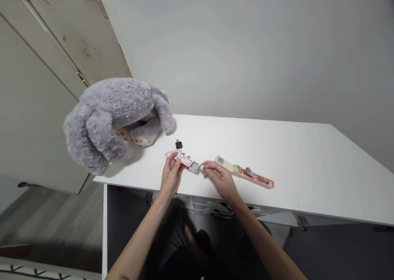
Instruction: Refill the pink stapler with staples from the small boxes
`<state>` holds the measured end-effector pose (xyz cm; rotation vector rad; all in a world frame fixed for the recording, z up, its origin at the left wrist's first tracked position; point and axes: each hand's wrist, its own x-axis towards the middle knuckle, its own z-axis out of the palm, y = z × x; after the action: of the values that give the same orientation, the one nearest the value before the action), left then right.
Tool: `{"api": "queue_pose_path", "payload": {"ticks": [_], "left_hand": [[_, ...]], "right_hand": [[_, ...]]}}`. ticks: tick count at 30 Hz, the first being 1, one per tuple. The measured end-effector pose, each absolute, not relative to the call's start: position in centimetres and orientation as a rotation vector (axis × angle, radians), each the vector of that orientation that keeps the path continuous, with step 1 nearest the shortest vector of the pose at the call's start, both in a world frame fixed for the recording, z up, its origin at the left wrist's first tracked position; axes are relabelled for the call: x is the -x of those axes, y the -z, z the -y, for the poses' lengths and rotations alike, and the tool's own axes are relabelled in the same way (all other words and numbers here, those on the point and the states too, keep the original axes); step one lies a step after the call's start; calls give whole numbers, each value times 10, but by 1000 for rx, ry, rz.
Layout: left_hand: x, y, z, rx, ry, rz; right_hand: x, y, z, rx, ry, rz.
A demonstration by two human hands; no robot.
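Observation:
My left hand (171, 174) grips a small red and white box (184, 160) just above the white table (308, 165), its grey inner tray (195, 167) slid out to the right. My right hand (217, 176) pinches something small and grey at the open end of that tray; I cannot make out what it is. An opened stapler (244, 172), beige on top with a pink base, lies flat on the table right of my right hand.
A large grey plush toy (117, 116) sits on the table's back left corner, overhanging the edge. A small black clip (178, 144) lies behind the box. A pale cabinet door (74, 34) stands at the left. Drawer fronts show under the table edge.

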<state>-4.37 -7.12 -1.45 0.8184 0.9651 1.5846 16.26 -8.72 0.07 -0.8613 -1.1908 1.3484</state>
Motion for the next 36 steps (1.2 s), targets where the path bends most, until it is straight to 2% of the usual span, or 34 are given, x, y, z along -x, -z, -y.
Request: {"api": "queue_pose_path", "payload": {"ticks": [8,19,36], "left_hand": [[43,15,71,-794,-1602,-940],[38,8,76,-963,-1546,-967],[36,2,81,-1172,-1431,-1032]], "right_hand": [[-160,3,88,844,-1420,1291],[-159,9,89,819,-1328,1441],[-158,9,89,794,-1371,1370]]}}
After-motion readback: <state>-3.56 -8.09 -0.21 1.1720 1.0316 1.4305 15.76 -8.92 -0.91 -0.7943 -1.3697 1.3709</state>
